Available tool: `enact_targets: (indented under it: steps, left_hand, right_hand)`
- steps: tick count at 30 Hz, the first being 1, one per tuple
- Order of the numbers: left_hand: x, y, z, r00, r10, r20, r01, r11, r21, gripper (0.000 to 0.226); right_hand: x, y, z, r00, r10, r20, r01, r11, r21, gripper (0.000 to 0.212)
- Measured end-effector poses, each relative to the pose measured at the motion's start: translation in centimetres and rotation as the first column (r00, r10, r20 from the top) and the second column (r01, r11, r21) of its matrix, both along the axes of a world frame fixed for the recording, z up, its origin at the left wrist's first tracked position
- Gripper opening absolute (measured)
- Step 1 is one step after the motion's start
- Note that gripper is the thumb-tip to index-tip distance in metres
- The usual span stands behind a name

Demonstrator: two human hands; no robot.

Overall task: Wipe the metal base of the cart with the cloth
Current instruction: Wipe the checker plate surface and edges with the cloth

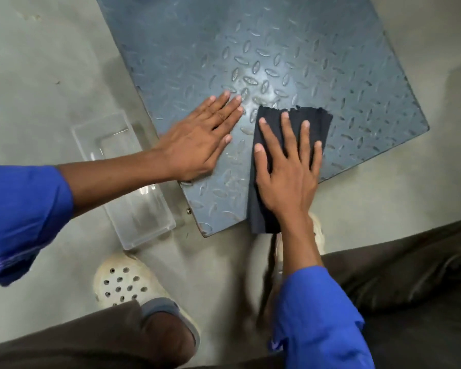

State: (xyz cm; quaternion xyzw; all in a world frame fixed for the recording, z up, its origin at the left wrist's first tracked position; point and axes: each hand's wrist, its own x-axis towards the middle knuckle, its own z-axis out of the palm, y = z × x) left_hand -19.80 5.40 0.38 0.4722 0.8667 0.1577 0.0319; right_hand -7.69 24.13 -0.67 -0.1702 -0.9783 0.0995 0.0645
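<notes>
Right hand [288,179] flat on dark cloth [293,115] over metal base [317,57]; left hand [200,139] flat beside it.

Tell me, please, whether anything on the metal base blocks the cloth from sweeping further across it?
Only the left hand, flat on the metal base beside the cloth under the right hand; elsewhere nothing visible does.

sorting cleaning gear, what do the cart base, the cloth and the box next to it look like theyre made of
Cart base: looks like painted blue-grey metal tread plate, with raised oval lugs and a dull sheen.
Cloth: dark, matte woven fabric, frayed along its far edge; fibre unclear.
Box: likely clear rigid plastic, since the floor shows through its walls.
</notes>
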Motion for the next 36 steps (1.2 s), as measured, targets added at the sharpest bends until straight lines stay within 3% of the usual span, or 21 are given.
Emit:
enact_targets:
  steps: [6, 15, 18, 21, 25, 30, 36]
  left_hand:
    - [0.6, 1.4, -0.1, 0.999, 0.036, -0.009, -0.036, 0.999, -0.035, 0.062]
    - [-0.4, 1.1, 0.0, 0.999, -0.033, -0.011, 0.033, 0.999, -0.014, 0.060]
    - [-2.5, -0.5, 0.3, 0.995, -0.099, -0.007, 0.098, 0.995, -0.032, 0.059]
    - [-5.3, -1.4, 0.7, 0.999, -0.050, 0.010, 0.050, 0.998, -0.028, 0.058]
    - [-6.3, -2.2, 0.6, 1.000, -0.007, -0.005, 0.007, 0.999, -0.032, 0.059]
    - [-5.8, -3.4, 0.6, 1.000, -0.016, -0.022, 0.015, 1.000, -0.016, 0.057]
    - [-5.7, -3.2, 0.8, 1.000, -0.015, -0.012, 0.014, 0.998, -0.068, 0.061]
  right_hand:
    - [-7.7, 9.4, 0.6, 0.999, -0.039, 0.020, 0.041, 0.997, -0.059, 0.053]
    - [0.8, 0.3, 0.0, 0.999, -0.028, -0.021, 0.028, 0.999, -0.021, 0.052]
    - [-1.9, 3.5, 0.1, 0.994, -0.110, -0.007, 0.110, 0.994, -0.022, 0.052]
    - [-6.5, 5.3, 0.2, 0.980, -0.199, 0.013, 0.199, 0.978, -0.060, 0.053]
    - [-8.7, 0.0, 0.1, 0.999, -0.042, -0.031, 0.041, 0.999, -0.032, 0.054]
    - [-2.6, -6.4, 0.3, 0.991, 0.131, -0.024, -0.132, 0.990, -0.044, 0.053]
    - [-2.7, 3.1, 0.3, 0.987, -0.158, 0.041, 0.159, 0.986, -0.043, 0.053]
